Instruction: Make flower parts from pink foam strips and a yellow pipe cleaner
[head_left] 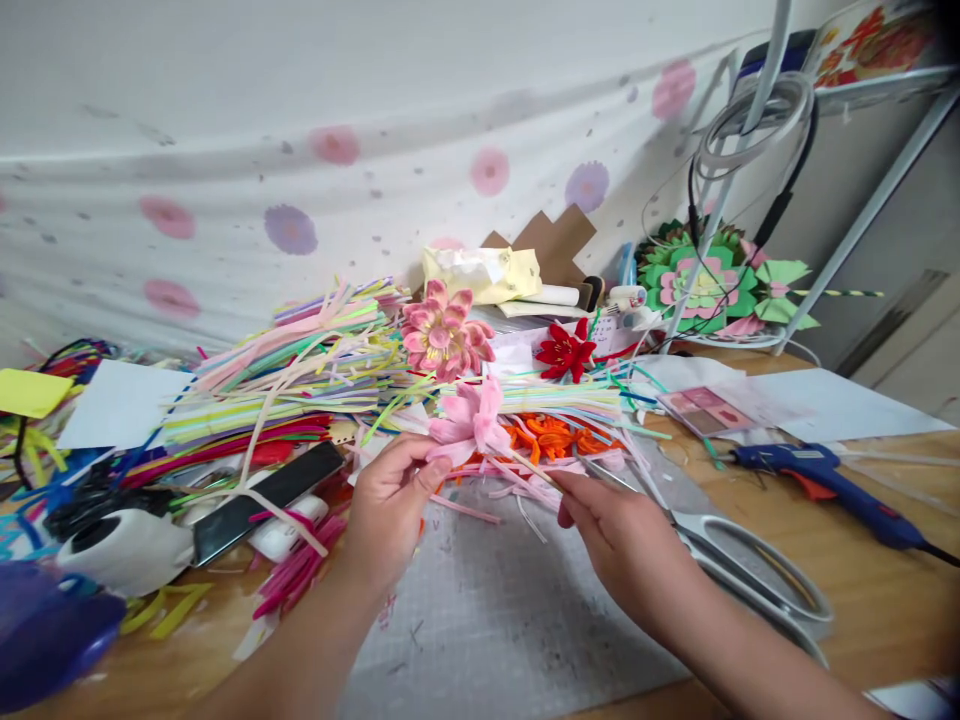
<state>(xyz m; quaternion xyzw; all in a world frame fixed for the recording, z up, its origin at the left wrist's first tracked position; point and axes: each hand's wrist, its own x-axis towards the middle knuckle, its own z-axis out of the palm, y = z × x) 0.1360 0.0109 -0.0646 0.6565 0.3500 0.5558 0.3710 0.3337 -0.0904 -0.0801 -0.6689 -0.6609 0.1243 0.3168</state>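
Over the grey mat (pixel 480 600), my left hand (pixel 397 500) pinches a light pink flower (pixel 469 420) of fuzzy pipe-cleaner petals at its lower left. A thin tan stick (pixel 534 467) is held between the fingers of my right hand (pixel 619 530), its far end reaching the flower's lower right side; I cannot tell what its tip is. Loose pink pipe cleaners (pixel 525 485) lie beneath the flower. Large grey-handled scissors (pixel 757 570) rest beside and partly under my right hand. Just behind are orange fuzzy pieces (pixel 551 437).
Bundled pipe cleaners (pixel 300 370) cover the left side, with a black phone-like slab (pixel 266 500) in front. A finished pink flower (pixel 448 332) and a red one (pixel 566 350) stand behind. To the right lie a blue glue gun (pixel 832 485) and a white rack pole (pixel 712 220).
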